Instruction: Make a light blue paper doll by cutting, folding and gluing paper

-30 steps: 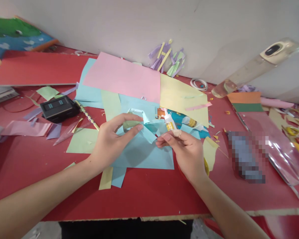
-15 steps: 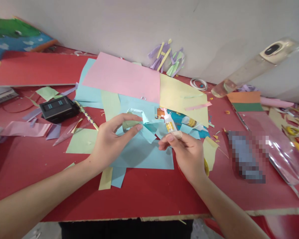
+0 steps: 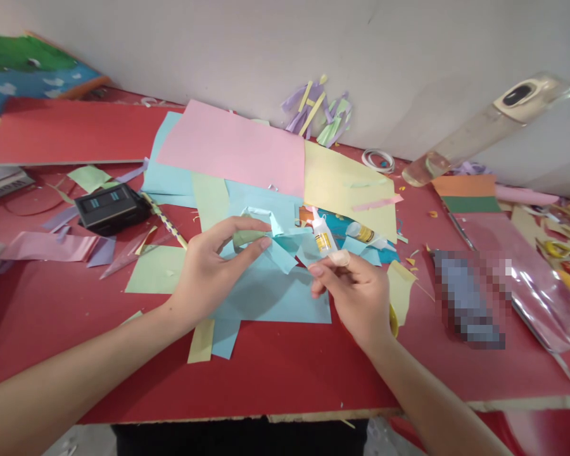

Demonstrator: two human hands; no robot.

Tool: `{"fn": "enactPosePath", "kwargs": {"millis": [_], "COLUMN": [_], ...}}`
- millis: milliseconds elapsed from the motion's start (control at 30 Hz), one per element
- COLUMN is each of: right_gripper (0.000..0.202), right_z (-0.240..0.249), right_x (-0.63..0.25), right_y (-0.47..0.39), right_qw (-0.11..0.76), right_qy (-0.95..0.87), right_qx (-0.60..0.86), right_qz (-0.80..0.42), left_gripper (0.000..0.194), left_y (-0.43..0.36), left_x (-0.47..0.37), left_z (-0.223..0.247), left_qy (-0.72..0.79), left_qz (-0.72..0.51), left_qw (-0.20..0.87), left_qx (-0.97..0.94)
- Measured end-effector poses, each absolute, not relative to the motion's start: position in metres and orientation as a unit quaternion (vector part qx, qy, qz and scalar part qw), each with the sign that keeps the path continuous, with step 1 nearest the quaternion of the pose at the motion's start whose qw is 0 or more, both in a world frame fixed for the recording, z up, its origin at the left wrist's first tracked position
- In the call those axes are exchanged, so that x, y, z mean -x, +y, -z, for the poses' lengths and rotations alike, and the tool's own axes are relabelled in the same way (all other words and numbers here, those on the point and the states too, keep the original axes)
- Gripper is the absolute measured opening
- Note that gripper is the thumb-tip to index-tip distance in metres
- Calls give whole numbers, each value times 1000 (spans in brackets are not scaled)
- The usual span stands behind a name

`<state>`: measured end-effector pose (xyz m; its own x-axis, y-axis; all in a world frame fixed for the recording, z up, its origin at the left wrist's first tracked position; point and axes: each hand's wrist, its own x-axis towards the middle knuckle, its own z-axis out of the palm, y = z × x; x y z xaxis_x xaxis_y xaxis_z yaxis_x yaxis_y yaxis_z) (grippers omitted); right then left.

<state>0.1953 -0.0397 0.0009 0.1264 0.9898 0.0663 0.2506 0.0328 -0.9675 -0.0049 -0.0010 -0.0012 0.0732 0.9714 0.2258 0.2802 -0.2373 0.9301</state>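
My left hand [image 3: 213, 263] pinches a folded light-blue paper piece [image 3: 276, 221] between thumb and fingers. A curled green paper part [image 3: 247, 238] shows inside that grip. Blue strips extend from the piece toward my right hand [image 3: 354, 288], whose thumb and fingers are closed together near a strip's end. What sits between those fingertips, if anything, is hidden. Just behind them is a white glue bottle [image 3: 323, 235] with a yellow label, its nozzle pointing away. A second glue bottle [image 3: 363, 233] lies to its right. Beneath both hands is a blue paper sheet [image 3: 275, 297].
Pink paper [image 3: 237, 145] and yellow paper [image 3: 351, 171] lie behind. A black box-shaped device [image 3: 111, 208] and a patterned stick [image 3: 168, 223] are at left. To the right are a blurred-out object [image 3: 470, 297], a clear bottle [image 3: 475, 139] leaning on the wall, and a plastic sleeve [image 3: 546, 285].
The thumb of my right hand has slid a little left and down, and its fingers have curled in. My left hand, the folded paper and the glue bottles stay in place.
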Motion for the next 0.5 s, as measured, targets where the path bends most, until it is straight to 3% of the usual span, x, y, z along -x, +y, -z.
{"fn": "enactPosePath", "kwargs": {"millis": [500], "right_gripper": [9], "right_z": [0], "right_x": [-193], "right_y": [-40], "right_qw": [478], "right_qy": [-511], "right_qx": [583], "right_qz": [-413], "left_gripper": [10], "left_y": [-1], "left_x": [4], "left_z": [2], "left_qy": [492], "left_qz": [-475], "left_qw": [381], "left_qx": [-622]}}
